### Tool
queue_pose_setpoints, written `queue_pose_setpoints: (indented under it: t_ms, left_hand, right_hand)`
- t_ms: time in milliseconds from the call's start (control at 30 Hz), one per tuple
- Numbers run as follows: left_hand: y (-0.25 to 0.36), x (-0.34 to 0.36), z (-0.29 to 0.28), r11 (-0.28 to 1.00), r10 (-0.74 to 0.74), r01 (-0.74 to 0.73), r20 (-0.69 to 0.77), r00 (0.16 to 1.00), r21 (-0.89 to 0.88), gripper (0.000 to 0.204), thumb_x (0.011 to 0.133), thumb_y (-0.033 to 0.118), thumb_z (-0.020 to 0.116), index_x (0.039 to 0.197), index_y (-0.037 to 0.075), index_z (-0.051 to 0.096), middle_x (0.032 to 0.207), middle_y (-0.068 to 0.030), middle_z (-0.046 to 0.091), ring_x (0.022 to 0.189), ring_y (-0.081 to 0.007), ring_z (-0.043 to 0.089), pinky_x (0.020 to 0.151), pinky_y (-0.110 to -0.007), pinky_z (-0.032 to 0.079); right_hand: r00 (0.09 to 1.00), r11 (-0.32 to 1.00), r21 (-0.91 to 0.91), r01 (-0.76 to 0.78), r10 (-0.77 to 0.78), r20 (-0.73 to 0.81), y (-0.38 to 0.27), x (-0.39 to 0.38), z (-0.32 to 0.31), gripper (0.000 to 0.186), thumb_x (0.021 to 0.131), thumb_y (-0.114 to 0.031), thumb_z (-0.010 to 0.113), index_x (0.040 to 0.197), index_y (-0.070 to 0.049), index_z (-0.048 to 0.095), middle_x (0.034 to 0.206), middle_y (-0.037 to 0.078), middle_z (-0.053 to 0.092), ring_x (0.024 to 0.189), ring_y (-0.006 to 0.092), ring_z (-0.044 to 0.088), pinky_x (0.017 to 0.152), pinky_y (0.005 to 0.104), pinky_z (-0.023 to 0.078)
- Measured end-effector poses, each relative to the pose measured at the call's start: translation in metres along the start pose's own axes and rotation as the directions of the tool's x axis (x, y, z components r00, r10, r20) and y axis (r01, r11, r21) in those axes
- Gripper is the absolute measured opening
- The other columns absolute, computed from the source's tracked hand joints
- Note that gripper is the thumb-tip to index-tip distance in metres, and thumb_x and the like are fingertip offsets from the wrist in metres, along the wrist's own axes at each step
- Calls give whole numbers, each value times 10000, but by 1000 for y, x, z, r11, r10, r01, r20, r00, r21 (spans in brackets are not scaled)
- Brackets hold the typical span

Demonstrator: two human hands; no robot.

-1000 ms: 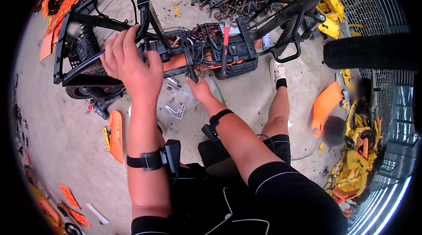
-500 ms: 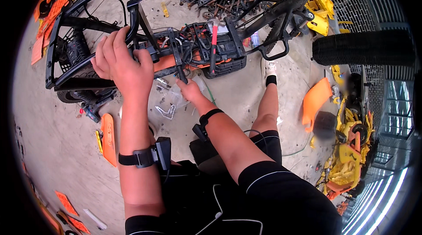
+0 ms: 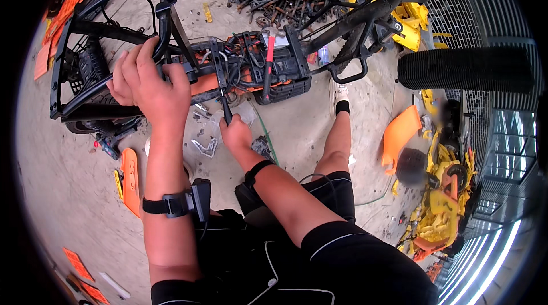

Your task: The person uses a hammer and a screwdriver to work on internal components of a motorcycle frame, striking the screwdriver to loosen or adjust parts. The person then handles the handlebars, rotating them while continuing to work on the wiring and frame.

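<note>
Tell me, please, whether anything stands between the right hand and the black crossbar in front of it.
Nothing visible does, apart from the black-handled tool that the right hand itself holds, its far end toward the black crossbar. The red-handled hammer lies farther right, off that line.

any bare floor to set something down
Largely bare floor shows left of the flat orange panel and yellow strip, and between the right leg and curved orange panel. Crowded: around the right hand, with clear plastic and loose parts.
</note>
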State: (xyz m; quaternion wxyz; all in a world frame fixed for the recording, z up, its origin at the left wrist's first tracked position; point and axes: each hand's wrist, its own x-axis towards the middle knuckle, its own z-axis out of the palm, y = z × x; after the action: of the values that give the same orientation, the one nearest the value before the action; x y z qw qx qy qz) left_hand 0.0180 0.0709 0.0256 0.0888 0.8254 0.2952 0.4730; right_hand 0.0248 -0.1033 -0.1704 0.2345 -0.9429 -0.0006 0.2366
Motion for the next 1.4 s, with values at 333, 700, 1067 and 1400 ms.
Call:
queue_pose_setpoints:
  t_ms: [333, 700, 1067, 1400]
  left_hand:
    - [-14, 10, -5, 996, 31, -38, -82, 996, -82, 387, 741, 58, 608, 1078, 167, 764, 1033, 18, 690, 1097, -201, 583, 1034, -386, 310]
    - [-11, 10, -9, 997, -32, 26, -81, 996, -76, 338, 727, 115, 616, 1023, 200, 756, 1020, 49, 676, 1115, -199, 550, 1088, -461, 238]
    - [11, 22, -17, 993, -73, 60, -136, 988, -101, 167, 721, 174, 665, 878, 116, 665, 861, -65, 591, 942, -270, 521, 955, -448, 320]
    - [4, 15, -1, 996, 78, -68, -220, 972, 52, 136, 722, 161, 668, 849, 112, 681, 831, -34, 610, 926, -252, 551, 922, -408, 340]
  right_hand:
    - [983, 973, 230, 19, -60, 173, 119, -90, 30, 425, 910, -448, 675, 954, -29, 619, 789, 216, 673, 755, 395, 682, 717, 472, 538]
    - [858, 991, 9, -132, 110, 502, 162, -42, -75, 469, 875, -430, 699, 1037, 9, 657, 837, 175, 699, 764, 311, 696, 732, 423, 547]
    - [860, 892, -431, -135, 322, 396, 97, -29, -279, 372, 831, -279, 682, 883, 89, 677, 655, 126, 643, 562, 224, 651, 507, 337, 521]
    - [922, 807, -534, -253, 368, 119, 188, 15, -320, 539, 898, -497, 692, 753, 19, 640, 572, 79, 574, 473, 196, 555, 461, 354, 443]
